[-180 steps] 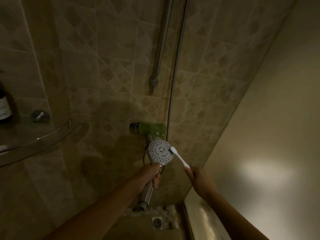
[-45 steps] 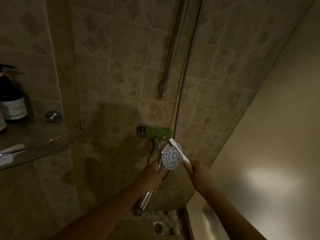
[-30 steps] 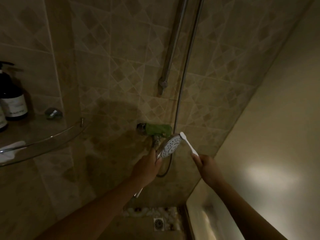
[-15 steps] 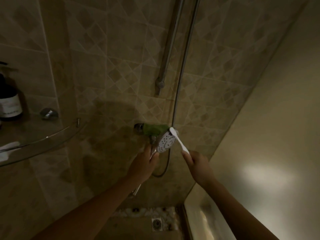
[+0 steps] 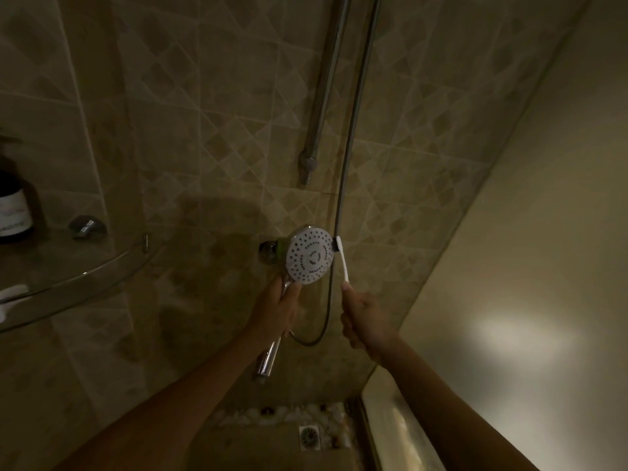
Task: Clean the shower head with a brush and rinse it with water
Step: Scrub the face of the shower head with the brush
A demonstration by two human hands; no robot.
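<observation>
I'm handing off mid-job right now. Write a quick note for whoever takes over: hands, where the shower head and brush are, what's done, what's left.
Left hand: closed around the handle of the shower head, holding it up with its white nozzle face turned toward the camera.
Right hand: gripping the white brush by its handle; the bristle end sits at the right rim of the head.
Hose runs up the tiled wall and loops below the hands.
Done: brushing is under way at the rim; how much of the face is covered cannot be told.
Left: finish scrubbing, then rinse. No water is visibly running.
</observation>
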